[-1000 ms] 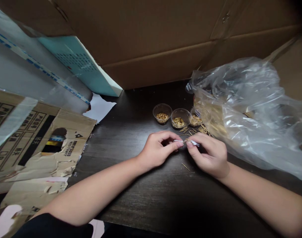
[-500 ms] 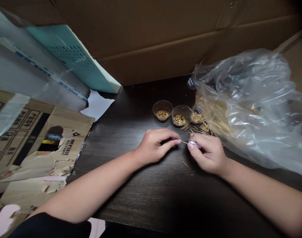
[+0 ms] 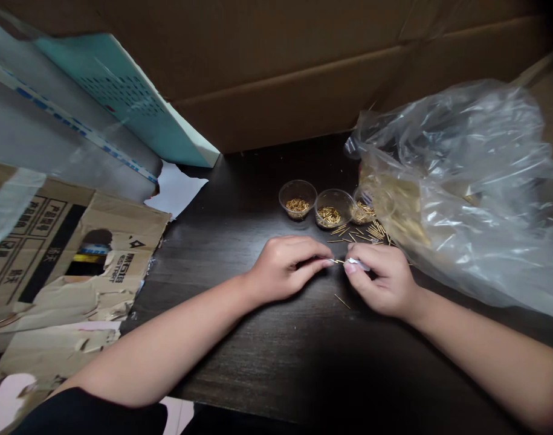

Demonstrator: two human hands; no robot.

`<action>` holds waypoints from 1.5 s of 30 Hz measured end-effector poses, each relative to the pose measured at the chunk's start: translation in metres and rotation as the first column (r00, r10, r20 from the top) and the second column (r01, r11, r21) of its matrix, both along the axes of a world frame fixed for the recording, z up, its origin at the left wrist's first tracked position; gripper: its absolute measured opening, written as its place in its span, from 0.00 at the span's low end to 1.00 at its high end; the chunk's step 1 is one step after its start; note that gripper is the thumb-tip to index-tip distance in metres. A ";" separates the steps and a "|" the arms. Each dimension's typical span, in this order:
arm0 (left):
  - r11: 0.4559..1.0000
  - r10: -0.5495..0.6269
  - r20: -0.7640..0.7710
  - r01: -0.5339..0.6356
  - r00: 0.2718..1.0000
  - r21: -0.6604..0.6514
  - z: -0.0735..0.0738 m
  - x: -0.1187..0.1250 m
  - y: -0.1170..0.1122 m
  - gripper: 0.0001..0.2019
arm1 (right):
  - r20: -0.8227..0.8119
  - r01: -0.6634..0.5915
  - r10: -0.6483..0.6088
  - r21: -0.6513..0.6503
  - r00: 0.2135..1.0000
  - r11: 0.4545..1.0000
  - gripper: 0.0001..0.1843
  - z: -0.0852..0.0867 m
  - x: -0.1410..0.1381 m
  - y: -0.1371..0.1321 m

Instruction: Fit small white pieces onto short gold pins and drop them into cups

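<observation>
Two hands closed in a pinch, head view: your left hand point(image 3: 287, 269) holds a thin gold pin point(image 3: 337, 261) at the fingertips, your right hand point(image 3: 382, 281) a small white scrap point(image 3: 358, 264) against that pin's far end. Three clear plastic cups point(image 3: 333, 208) of gold pins stand just beyond, loose gold pins point(image 3: 358, 235) scattered before them on the dark wood tabletop point(image 3: 258, 362). One stray pin point(image 3: 342, 301) lies just below your right hand. Crumpled plastic bag point(image 3: 457, 193) to the right.
</observation>
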State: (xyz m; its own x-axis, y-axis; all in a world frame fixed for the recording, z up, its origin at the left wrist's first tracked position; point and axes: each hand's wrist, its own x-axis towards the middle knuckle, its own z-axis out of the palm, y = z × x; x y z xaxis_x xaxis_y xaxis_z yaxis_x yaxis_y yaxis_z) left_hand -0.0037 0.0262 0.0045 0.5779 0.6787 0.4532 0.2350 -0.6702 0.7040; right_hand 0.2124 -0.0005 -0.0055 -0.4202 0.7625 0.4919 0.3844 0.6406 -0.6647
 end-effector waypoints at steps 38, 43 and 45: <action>1.000 -0.011 -0.099 0.014 0.995 0.024 0.005 -0.004 -0.001 0.06 | 0.227 -0.178 0.165 0.035 0.960 0.983 0.12 0.002 0.006 0.006; 0.988 -0.032 -0.123 0.012 0.992 -0.155 0.005 -0.005 0.001 0.06 | 0.333 -0.217 0.171 0.106 0.927 0.970 0.12 0.001 0.009 0.009; 0.979 -0.035 -0.139 0.006 0.990 -0.206 0.005 -0.006 0.002 0.06 | 0.373 -0.225 0.161 0.137 0.914 0.965 0.11 0.001 0.009 0.009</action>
State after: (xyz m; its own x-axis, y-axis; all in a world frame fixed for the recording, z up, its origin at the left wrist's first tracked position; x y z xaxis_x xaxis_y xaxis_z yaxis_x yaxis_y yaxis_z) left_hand -0.0093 0.0285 0.0092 0.6408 0.7359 0.2187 0.3296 -0.5210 0.7874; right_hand 0.2215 0.0084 -0.0042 -0.7220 0.5651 0.3991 0.4313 0.8187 -0.3790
